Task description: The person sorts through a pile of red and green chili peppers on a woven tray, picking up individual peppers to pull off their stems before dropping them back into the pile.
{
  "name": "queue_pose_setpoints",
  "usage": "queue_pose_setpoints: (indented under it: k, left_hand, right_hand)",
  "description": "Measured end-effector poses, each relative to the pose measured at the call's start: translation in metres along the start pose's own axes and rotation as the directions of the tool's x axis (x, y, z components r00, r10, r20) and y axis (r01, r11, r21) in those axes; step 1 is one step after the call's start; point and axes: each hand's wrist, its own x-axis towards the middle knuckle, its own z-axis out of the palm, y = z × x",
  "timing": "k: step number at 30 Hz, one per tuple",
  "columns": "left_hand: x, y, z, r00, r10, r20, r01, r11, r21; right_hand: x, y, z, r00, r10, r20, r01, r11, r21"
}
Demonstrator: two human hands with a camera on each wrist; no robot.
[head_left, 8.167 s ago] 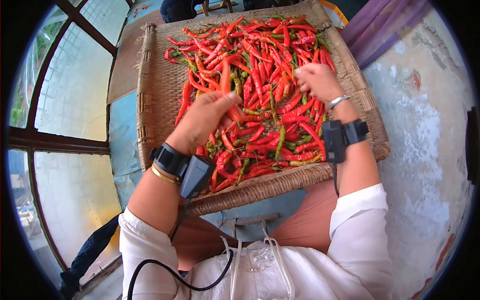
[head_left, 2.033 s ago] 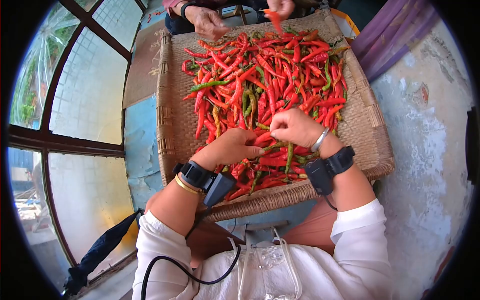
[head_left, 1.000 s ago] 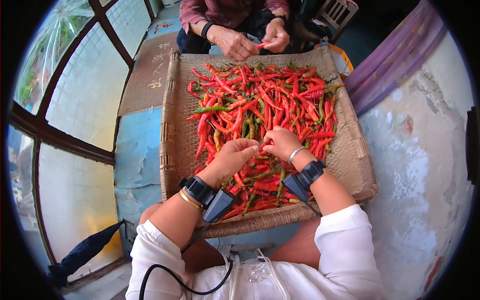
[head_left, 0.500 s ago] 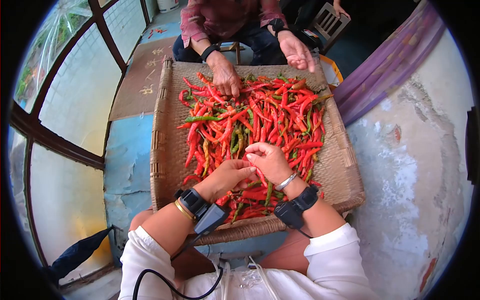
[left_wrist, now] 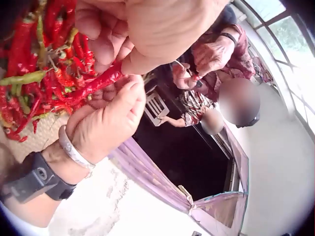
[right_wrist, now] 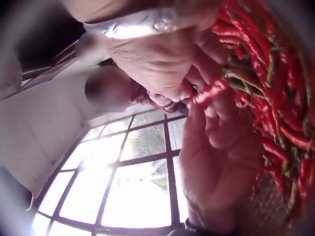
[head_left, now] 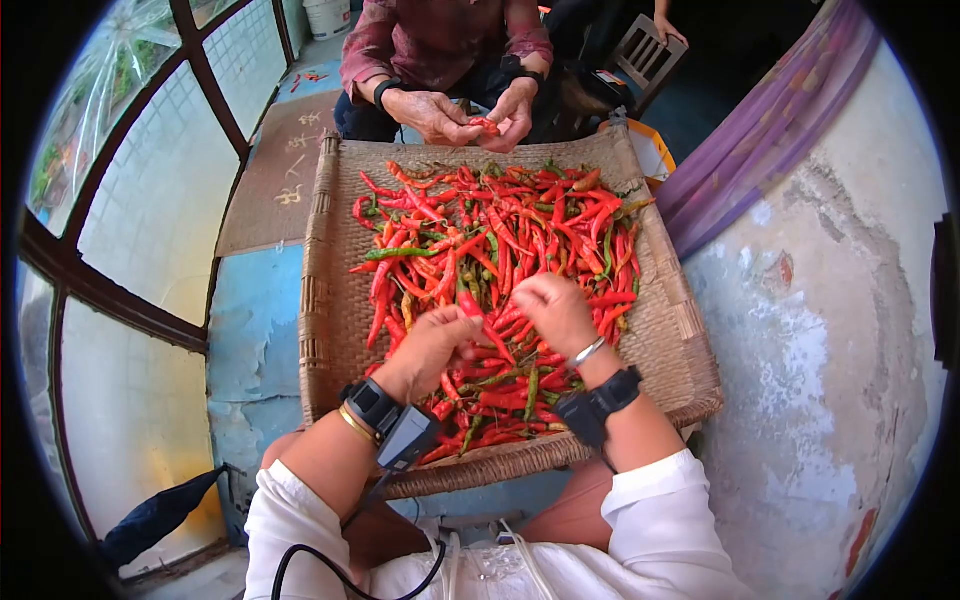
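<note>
My left hand [head_left: 435,345] grips a red chili pepper [head_left: 470,303] between thumb and fingers, above the heap of chili peppers [head_left: 490,215]. Close to its right, my right hand [head_left: 552,310] has its fingers curled and fingertips drawn together. Nothing shows between them in the head view. From the left wrist, the held pepper [left_wrist: 101,81] has its end by the fingertips of both hands. The right wrist view also shows my right hand [right_wrist: 152,59] right at the end of this pepper [right_wrist: 211,93]. The heap is mostly red, with some green and brownish pods.
A shallow woven tray [head_left: 318,250] bears the heap before my knees. Across it, a person [head_left: 440,40] holds a red chili pepper [head_left: 485,127] in both hands. Glass windows [head_left: 140,190] stand on the left; a peeling wall [head_left: 800,380] and purple curtain [head_left: 760,130] on the right.
My two hands came together at a pepper, then the right hand drew slightly away. The person opposite came into view, reached into the heap and now holds a pepper up in both hands.
</note>
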Motion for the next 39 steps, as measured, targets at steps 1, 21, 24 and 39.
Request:
queue_pose_setpoints:
  k: [1,21,24,39]
  left_hand:
    - [0.002,0.006,-0.004,0.992,0.109,-0.063,-0.112,0.992,-0.059]
    - [-0.005,0.000,0.009,0.997,0.078,0.000,-0.077,0.988,0.136]
    - [-0.008,0.001,0.015,0.995,0.091,-0.030,-0.087,0.988,0.130]
    - [-0.006,0.021,-0.001,0.964,0.264,-0.018,-0.264,0.964,-0.014]
  right_hand:
    - [0.004,0.013,-0.010,0.998,0.022,-0.064,-0.031,0.989,-0.146]
    - [0.003,0.047,-0.021,0.937,0.331,-0.111,-0.333,0.943,0.002]
    - [-0.005,0.002,-0.015,0.934,0.294,0.202,-0.345,0.888,0.303]
    - [-0.042,-0.017,-0.022,0.968,0.032,0.251,-0.034,0.999,0.004]
